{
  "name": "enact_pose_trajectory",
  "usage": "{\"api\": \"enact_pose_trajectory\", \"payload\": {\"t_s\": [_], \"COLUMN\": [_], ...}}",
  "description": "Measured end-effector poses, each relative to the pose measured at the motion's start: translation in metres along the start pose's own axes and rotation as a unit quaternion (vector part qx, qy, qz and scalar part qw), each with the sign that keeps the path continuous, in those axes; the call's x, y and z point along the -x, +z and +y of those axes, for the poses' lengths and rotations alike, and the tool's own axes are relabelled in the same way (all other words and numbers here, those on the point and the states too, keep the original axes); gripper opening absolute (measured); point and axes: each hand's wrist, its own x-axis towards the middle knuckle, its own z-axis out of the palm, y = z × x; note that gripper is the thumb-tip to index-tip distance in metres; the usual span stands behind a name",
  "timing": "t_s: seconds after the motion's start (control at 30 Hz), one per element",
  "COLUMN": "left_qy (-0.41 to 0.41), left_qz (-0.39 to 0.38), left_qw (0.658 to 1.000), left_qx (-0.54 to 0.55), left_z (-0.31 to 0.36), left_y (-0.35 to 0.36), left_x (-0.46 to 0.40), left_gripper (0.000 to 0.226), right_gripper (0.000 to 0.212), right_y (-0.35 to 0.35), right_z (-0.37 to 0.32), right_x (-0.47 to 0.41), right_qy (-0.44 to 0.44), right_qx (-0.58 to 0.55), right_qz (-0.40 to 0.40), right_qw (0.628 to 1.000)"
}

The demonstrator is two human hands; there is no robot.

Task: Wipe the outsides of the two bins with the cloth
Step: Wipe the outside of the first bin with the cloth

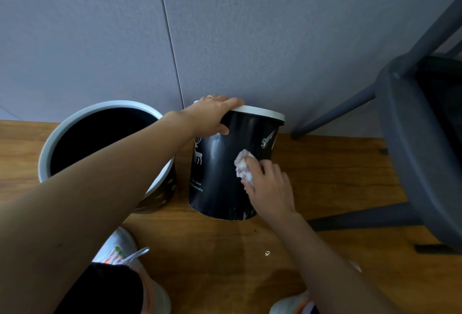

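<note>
Right-hand bin (220, 173), black with a white rim and a white deer print, tilted toward the viewer on the wooden floor (325, 188), close to the grey wall (250, 26). A crumpled pale cloth (243, 166) is pressed against its near right side by the right hand (268, 183), whose fingers curl over the wad and bunch it against the bin's wall. The left hand (212, 116) clamps the white rim, fingers over the top and thumb on the outer face, steadying the tilt.

Left-hand bin (100, 143), same pattern, stands upright just beside the first, with nothing touching it; the left forearm passes over its mouth.

Progress, as judged: wiping of the right-hand bin is under way at mid-height on its near right side. Neither bin shows dirt or wet streaks plainly enough to tell which areas are already clean, so the share completed cannot be read; the left-hand bin presumably remains to be treated or confirmed.

Hidden or unclear: the far sides of both bins, facing the wall; most of the left-hand bin's outside, behind the forearm; the small script on the right-hand bin, too small to read. A grey chair (412, 113) is cut off at right; grey sneakers (120, 251) show at the near edge.
</note>
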Motion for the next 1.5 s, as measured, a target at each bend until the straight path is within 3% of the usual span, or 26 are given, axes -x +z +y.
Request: {"api": "enact_pose_trajectory", "payload": {"t_s": [0.17, 0.27, 0.4, 0.5, 0.6, 0.73, 0.8, 0.93, 1.0, 1.27, 1.4, 1.5], "left_qy": [-0.013, -0.016, -0.018, -0.017, -0.022, -0.031, -0.033, -0.043, -0.052, -0.067, -0.008, -0.014], "left_qz": [-0.008, -0.011, -0.01, -0.011, -0.013, -0.017, -0.016, -0.021, -0.026, -0.014, 0.02, 0.029], "left_qw": [1.0, 1.0, 1.0, 1.0, 0.999, 0.999, 0.998, 0.997, 0.996, 0.984, 0.999, 0.999], "left_qx": [0.002, 0.006, 0.013, 0.019, 0.03, 0.038, 0.045, 0.058, 0.064, 0.165, 0.029, -0.04], "left_z": [-0.001, -0.001, -0.001, 0.0, 0.001, 0.001, 0.002, 0.004, 0.004, -0.007, 0.001, 0.016], "left_y": [-0.001, -0.001, -0.002, -0.002, -0.003, -0.005, -0.006, -0.007, -0.008, -0.005, -0.003, 0.003], "left_x": [0.0, 0.001, 0.0, 0.001, 0.001, 0.0, 0.0, -0.003, -0.004, 0.0, -0.003, -0.009], "left_gripper": [0.072, 0.071, 0.068, 0.066, 0.065, 0.067, 0.066, 0.063, 0.06, 0.056, 0.065, 0.076], "right_gripper": [0.056, 0.058, 0.075, 0.078, 0.068, 0.076, 0.077, 0.073, 0.075, 0.075, 0.082, 0.081], "right_y": [-0.015, -0.015, 0.011, 0.024, 0.017, -0.004, -0.003, 0.017, 0.024, 0.016, 0.019, 0.019], "right_z": [0.012, 0.015, 0.005, 0.009, 0.013, 0.022, 0.022, 0.019, 0.023, 0.045, 0.037, 0.03], "right_x": [-0.022, -0.025, 0.018, 0.042, 0.027, -0.004, -0.001, 0.039, 0.054, 0.04, 0.043, 0.045], "right_qy": [-0.016, -0.036, -0.173, -0.266, -0.221, -0.101, -0.123, -0.258, -0.291, -0.227, -0.211, -0.191], "right_qx": [-0.014, 0.004, 0.024, 0.037, 0.029, 0.015, 0.021, 0.012, 0.011, 0.021, 0.009, -0.009], "right_qz": [0.046, 0.033, -0.084, -0.093, -0.071, 0.02, 0.0, -0.095, -0.098, -0.06, -0.081, -0.101], "right_qw": [0.999, 0.999, 0.981, 0.959, 0.972, 0.995, 0.992, 0.961, 0.952, 0.972, 0.974, 0.976]}}
